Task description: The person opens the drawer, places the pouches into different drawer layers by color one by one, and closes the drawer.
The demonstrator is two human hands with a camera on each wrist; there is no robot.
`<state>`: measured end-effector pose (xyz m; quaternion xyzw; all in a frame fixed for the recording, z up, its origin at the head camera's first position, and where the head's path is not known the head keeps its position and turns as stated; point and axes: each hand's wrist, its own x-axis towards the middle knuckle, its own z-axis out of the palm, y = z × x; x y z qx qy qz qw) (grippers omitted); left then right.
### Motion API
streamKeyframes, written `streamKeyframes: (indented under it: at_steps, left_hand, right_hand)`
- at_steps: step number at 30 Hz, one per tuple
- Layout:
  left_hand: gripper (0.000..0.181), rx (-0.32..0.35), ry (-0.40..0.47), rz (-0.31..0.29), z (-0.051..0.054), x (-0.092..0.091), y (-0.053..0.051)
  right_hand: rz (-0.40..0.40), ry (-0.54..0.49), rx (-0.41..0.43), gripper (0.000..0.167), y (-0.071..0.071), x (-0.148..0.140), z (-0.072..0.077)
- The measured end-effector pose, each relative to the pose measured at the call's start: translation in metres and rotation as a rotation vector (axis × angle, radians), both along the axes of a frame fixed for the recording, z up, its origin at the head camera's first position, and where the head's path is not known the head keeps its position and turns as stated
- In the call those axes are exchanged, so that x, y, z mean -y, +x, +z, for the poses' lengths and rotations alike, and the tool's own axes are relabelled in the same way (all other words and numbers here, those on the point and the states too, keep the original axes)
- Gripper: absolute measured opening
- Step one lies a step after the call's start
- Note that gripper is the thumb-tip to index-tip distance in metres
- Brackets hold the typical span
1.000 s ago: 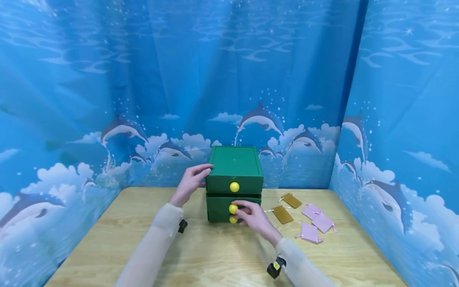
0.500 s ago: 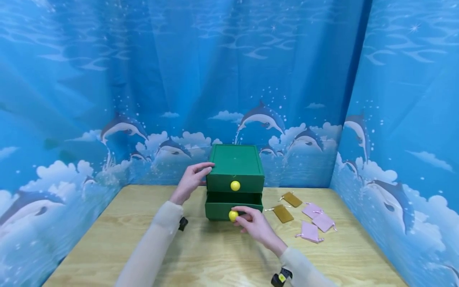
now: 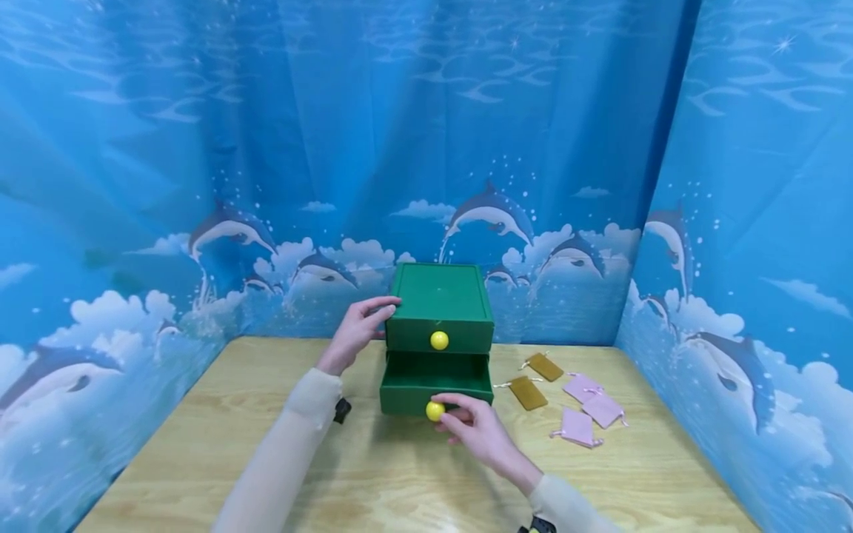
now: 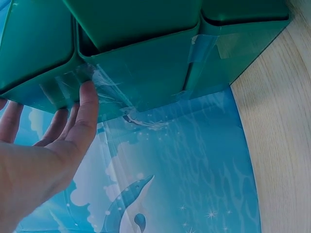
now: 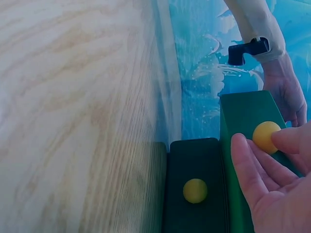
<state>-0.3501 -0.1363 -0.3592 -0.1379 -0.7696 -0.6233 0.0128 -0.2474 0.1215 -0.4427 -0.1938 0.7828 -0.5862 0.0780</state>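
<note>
A green chest of drawers (image 3: 440, 292) with round yellow knobs stands at the back of the table. Its middle drawer (image 3: 403, 400) is pulled out, and the green inside shows. My right hand (image 3: 486, 437) pinches this drawer's yellow knob (image 5: 266, 137) between thumb and fingers. In the right wrist view, the bottom drawer (image 5: 196, 160) below it is pushed in, with its own knob (image 5: 195, 191). My left hand (image 3: 356, 333) rests against the chest's upper left edge, fingers extended. In the left wrist view, its fingertips touch the taped side (image 4: 141, 73) of the chest.
Right of the chest lie two brown drawstring pouches (image 3: 528, 393) and several pink drawstring pouches (image 3: 577, 427). The wooden table (image 3: 200, 459) meets a blue dolphin-printed curtain (image 3: 320, 148) at the back and sides.
My right hand has drawn the middle drawer out toward me by its knob, from slightly ajar to well out. The left hand has stayed on the chest.
</note>
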Motion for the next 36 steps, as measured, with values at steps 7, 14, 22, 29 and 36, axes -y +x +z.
streamKeyframes:
  at_steps: [7,14,22,29,36]
  left_hand:
    - [0.038,-0.017,0.010,-0.035,0.000,-0.001,0.001]
    - [0.038,-0.021,0.008,-0.040,-0.002,-0.001,-0.001]
    - [0.040,-0.012,0.015,-0.041,-0.002,0.000,-0.002]
    - [0.041,-0.012,0.012,-0.038,-0.003,0.001,-0.002]
    - [0.039,-0.012,0.025,-0.032,-0.004,0.002,-0.002]
  right_hand:
    - [0.021,-0.010,0.017,0.034,0.008,-0.004,0.001]
    - [0.033,-0.016,0.017,0.034,0.015,-0.004,0.001]
    - [0.029,-0.018,0.009,0.032,0.021,-0.004,-0.002]
    - [0.035,-0.014,-0.007,0.033,0.022,-0.005,-0.002]
    - [-0.032,0.019,-0.049,0.033,0.023,-0.006,0.004]
